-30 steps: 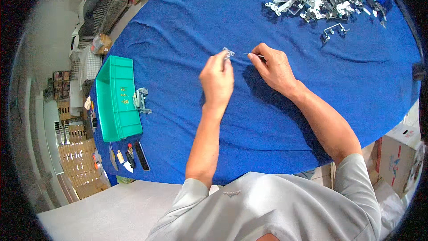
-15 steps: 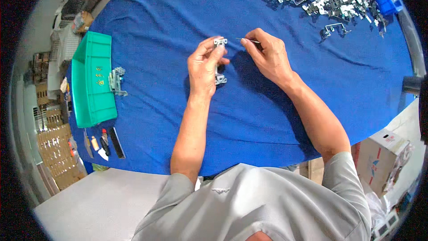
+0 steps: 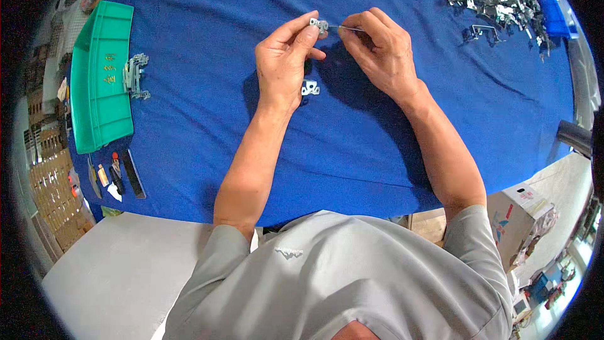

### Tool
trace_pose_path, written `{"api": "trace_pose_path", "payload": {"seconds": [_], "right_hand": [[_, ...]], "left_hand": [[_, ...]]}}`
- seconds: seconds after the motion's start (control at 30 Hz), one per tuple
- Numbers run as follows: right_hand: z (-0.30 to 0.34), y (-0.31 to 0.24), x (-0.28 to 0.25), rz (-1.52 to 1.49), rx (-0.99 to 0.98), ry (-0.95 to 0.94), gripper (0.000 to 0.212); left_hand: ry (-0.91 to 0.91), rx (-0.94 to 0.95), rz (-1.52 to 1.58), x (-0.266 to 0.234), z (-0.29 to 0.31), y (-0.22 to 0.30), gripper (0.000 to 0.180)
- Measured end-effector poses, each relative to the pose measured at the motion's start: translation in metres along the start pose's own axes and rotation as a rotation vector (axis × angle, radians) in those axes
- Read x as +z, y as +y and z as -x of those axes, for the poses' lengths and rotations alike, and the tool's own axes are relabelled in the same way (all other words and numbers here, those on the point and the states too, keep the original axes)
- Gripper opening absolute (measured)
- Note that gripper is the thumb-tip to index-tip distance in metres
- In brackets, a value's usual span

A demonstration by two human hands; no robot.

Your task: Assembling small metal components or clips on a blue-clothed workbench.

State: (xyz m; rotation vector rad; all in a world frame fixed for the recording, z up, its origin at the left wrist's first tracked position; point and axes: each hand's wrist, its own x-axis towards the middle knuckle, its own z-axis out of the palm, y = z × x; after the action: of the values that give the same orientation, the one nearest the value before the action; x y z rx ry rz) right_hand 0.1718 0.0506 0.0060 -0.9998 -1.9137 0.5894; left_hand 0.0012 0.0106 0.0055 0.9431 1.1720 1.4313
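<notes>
My left hand [image 3: 280, 66] is closed around a silver metal bracket [image 3: 310, 88] above the blue cloth. Both perforated ends of the bracket stick out, one past the fingertips and one below the palm; the fingers hide its middle. A thin metal rod [image 3: 353, 28] is pinched between the thumb and fingers of my right hand [image 3: 387, 53]. The rod points left, its tip close to the bracket's far end. Whether the tip touches the bracket or goes into a hole, I cannot tell.
On the left stands a green bin [image 3: 94, 113] with several small brass-coloured pieces; brackets [image 3: 136, 75] lie beside it. Hand tools [image 3: 114, 176] and a dark bar [image 3: 135, 173] lie nearer. A heap of metal brackets [image 3: 497, 0] sits far right by a blue crate [image 3: 553, 6], a single bracket [image 3: 484, 31] nearby.
My right hand has brought the rod closer to the bracket's far end. The bracket has turned slightly in my left hand. The whole view has shifted a little.
</notes>
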Motion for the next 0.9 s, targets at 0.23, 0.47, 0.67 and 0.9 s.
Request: {"api": "trace_pose_path", "payload": {"seconds": [0.23,0.47,0.67,0.9], "right_hand": [[0.003,0.002,0.003,0.042,-0.008,-0.013,0.01],[0.002,0.004,0.003,0.063,-0.031,-0.009,0.01],[0.003,0.011,0.006,0.074,-0.058,0.005,0.01],[0.005,0.005,0.01,0.141,-0.076,-0.017,0.011]], "left_hand": [[0.052,-0.019,0.073,0.003,0.004,-0.005,0.025],[0.099,-0.023,0.129,0.007,0.006,-0.007,0.021],[0.097,-0.034,0.097,0.006,0.004,-0.009,0.023],[0.106,-0.015,0.146,0.003,0.003,-0.009,0.019]]}}
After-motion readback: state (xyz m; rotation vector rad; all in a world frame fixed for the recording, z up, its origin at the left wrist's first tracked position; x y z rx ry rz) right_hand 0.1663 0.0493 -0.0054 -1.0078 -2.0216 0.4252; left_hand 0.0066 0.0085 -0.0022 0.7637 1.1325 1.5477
